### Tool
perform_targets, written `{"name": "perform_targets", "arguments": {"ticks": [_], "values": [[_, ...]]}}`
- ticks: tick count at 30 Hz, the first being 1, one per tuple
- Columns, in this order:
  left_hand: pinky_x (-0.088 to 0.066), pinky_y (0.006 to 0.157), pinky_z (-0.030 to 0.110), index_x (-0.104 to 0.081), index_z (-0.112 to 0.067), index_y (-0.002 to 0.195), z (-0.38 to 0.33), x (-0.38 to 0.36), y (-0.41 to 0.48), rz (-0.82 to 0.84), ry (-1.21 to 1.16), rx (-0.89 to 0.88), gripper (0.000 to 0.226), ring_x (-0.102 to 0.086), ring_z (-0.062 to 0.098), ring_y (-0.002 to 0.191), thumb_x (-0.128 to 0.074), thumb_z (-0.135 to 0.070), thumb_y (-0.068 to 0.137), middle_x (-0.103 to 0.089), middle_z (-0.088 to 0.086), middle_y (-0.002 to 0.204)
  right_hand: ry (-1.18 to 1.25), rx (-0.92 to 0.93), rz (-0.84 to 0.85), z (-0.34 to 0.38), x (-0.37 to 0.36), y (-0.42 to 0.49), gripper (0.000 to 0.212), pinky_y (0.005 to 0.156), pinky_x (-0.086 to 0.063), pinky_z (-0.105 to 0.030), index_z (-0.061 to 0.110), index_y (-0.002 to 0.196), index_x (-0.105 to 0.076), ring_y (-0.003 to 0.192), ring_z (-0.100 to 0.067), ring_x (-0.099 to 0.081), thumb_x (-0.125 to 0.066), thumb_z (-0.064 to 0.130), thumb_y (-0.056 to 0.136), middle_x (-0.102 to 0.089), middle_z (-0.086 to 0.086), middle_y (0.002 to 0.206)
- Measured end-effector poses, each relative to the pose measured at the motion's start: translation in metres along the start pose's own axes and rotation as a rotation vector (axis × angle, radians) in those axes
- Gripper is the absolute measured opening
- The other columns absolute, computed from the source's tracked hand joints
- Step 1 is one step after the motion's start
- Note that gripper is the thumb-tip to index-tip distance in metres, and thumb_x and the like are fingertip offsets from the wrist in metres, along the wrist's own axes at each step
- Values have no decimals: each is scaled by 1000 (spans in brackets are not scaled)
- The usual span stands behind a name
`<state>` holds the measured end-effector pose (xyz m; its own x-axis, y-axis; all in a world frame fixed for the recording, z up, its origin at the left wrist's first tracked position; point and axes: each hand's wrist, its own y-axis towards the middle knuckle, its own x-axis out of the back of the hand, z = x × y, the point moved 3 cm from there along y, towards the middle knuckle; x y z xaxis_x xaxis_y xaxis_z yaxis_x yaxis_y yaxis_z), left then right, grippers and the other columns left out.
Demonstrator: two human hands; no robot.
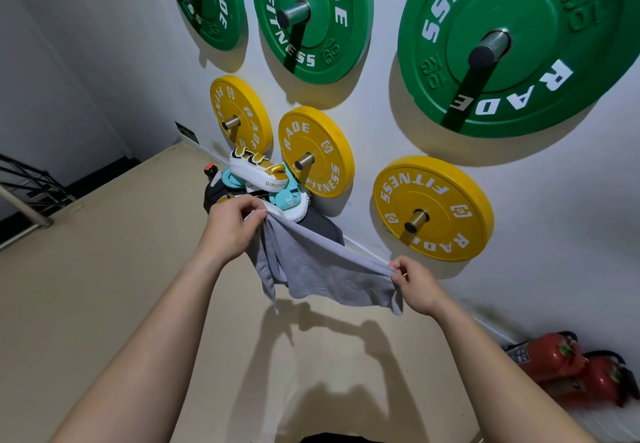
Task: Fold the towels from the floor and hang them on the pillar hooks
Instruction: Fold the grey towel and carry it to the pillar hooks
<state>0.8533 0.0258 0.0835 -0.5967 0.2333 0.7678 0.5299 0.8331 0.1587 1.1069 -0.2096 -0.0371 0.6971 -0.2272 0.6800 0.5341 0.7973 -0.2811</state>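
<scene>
Fingers (242, 205) pinch both top corners, towel (311, 269) hanging below

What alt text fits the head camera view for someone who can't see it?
The left hand and right hand pinch the top edge of a grey towel, holding it spread above a beige floor. Green weight plates and yellow weight plates hang on the white wall.

Beige floor (104, 286) open left; gear pile (263, 179), yellow plates (450, 196) crowd wall; extinguishers (557, 356) right.
</scene>
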Motion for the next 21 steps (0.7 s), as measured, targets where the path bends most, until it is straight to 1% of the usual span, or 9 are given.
{"name": "perform_targets", "arguments": {"ticks": [3,5,7,9,13,14,16,18,21], "values": [[-38,73,28,-71,-25,93,1,3,-1,-31,-20,18,8,-54,8,85,-63,-23,95,-63,-14,89,1,-23,-38,-2,-1,-1,17,57,-37,-29,21,89,-49,68,-17,-49,-44,12,102,-56,2,77],[-37,72,27,-69,-25,92,1,5,-1,-50,-37,33,9,-53,9,86,-62,-22,96,-63,-11,90,21,-46,-55,-6,-1,-2,15,57,-37,-28,18,90,-51,68,-17,-48,-44,11,102,-56,0,79],[-36,68,23,-68,-27,90,3,7,-1,-70,-45,37,10,-53,10,84,-62,-20,96,-64,-9,90,35,-63,-91,-12,0,-2,15,58,-38,-29,16,87,-53,72,-21,-52,-48,14,101,-59,-1,79],[-35,65,20,-68,-25,91,6,10,0,-94,-52,58,10,-54,11,85,-62,-19,96,-64,-8,89,46,-79,-137,-17,3,-4,22,57,-35,-29,15,77,-52,69,-22,-52,-54,20,99,-57,0,73],[-38,73,28,-70,-23,93,11,12,3,-150,-61,125,10,-55,13,87,-62,-20,96,-64,-8,89,89,-146,-222,-21,9,-9,42,52,-31,-31,11,65,-48,59,-21,-46,-65,37,93,-52,-5,61],[-39,73,29,-71,-23,93,13,10,3,-154,-65,150,9,-55,14,86,-62,-21,96,-64,-7,88,120,-154,-253,-20,11,-10,44,53,-32,-31,8,65,-51,59,-21,-48,-68,39,90,-55,-7,60],[-40,66,29,-70,-22,89,17,0,1,-121,-62,214,6,-58,18,80,-66,-22,93,-65,-6,81,182,-131,-284,-13,12,-10,40,53,-36,-29,5,68,-59,58,-19,-52,-71,38,88,-60,-7,61],[-41,59,28,-67,-23,85,15,-19,-8,-41,-71,274,6,-58,17,69,-73,-23,88,-65,-3,71,240,-59,-211,5,8,-11,27,55,-41,-27,13,68,-65,58,-15,-54,-70,29,89,-60,3,59],[-42,58,26,-65,-21,83,3,-58,-33,71,-178,302,12,-55,12,61,-77,-20,84,-66,6,70,255,39,-49,39,-7,-17,19,59,-43,-22,23,74,-69,62,-5,-57,-65,18,92,-66,10,67]]}}
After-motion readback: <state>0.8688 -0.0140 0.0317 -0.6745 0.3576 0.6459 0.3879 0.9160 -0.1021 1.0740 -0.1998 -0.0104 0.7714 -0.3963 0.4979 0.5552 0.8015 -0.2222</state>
